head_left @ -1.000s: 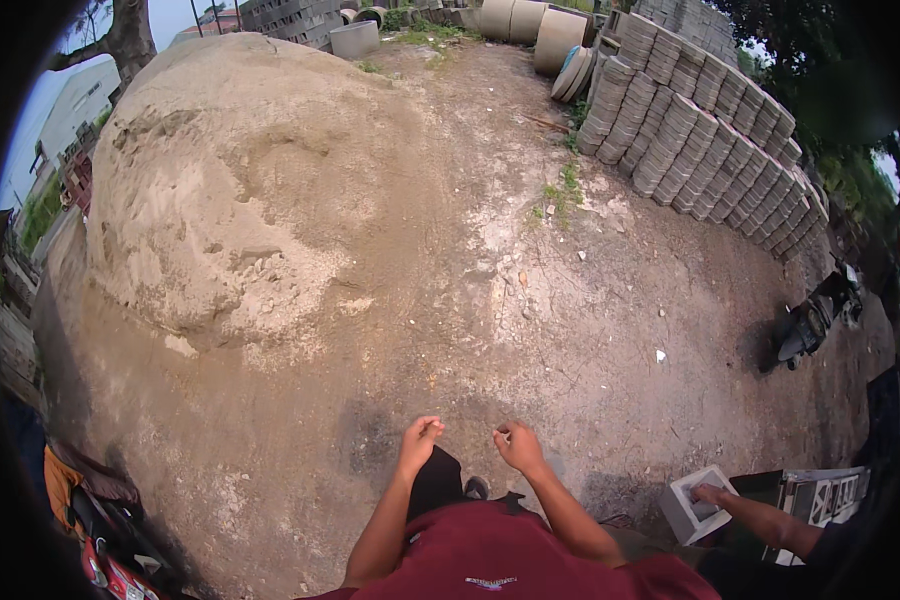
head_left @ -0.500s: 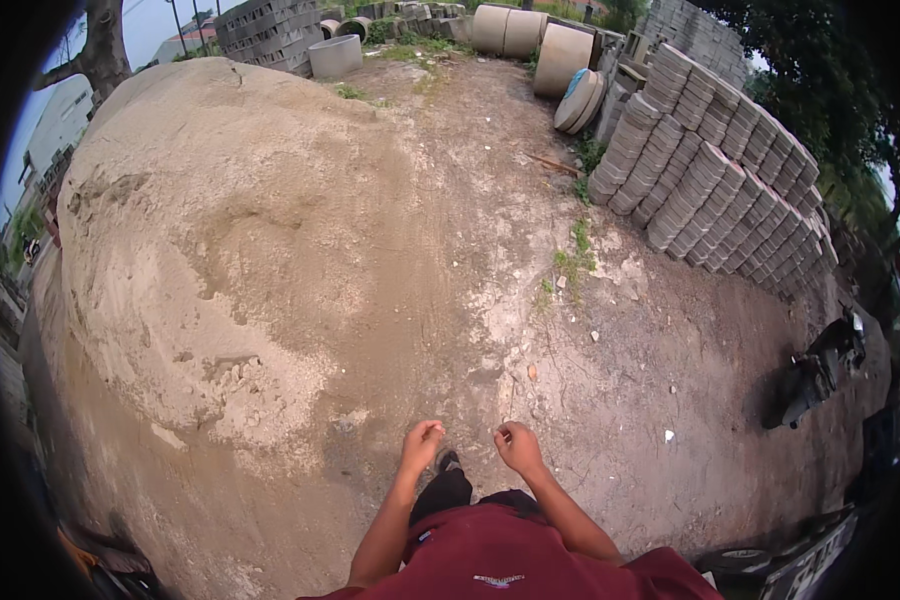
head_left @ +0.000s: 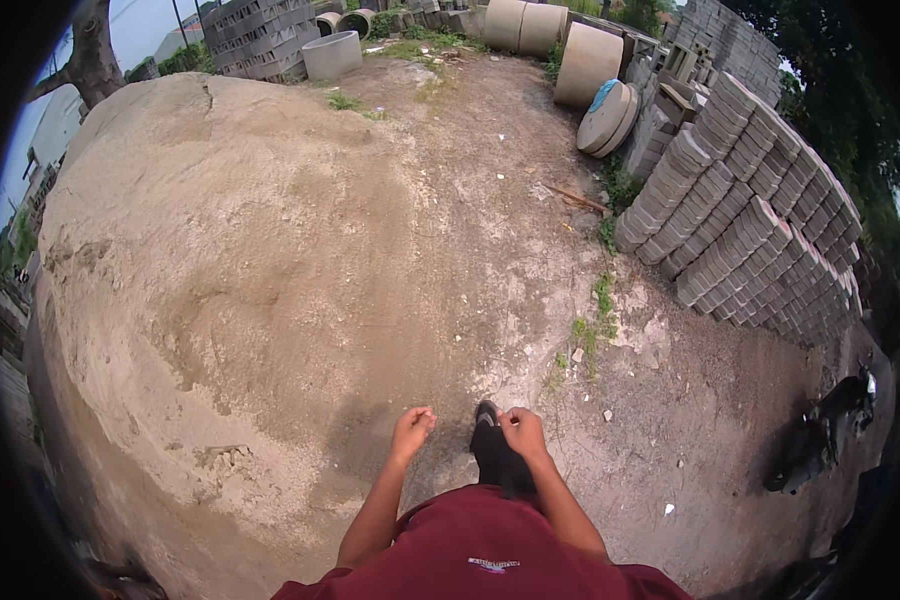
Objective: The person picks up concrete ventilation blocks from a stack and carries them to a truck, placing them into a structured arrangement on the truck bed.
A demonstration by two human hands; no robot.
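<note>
Watching hands: left hand (head_left: 412,433) and right hand (head_left: 523,433) are apart, fingers bent; if fully closed, I cannot tell.
Sand pile (head_left: 240,240): I see it ahead, toward the left-hand side.
Stacked pavers (head_left: 750,215): at my right.
Concrete pipes (head_left: 588,66): lying farther, behind these pavers.

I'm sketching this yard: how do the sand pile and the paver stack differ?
The sand pile is tan; the paver stack is grey.
The sand pile is a loose, rounded mound; the paver stack is blocks in columns.
The sand pile fills the picture's left, the paver stack its upper right.
Both rest on the ground.
</note>
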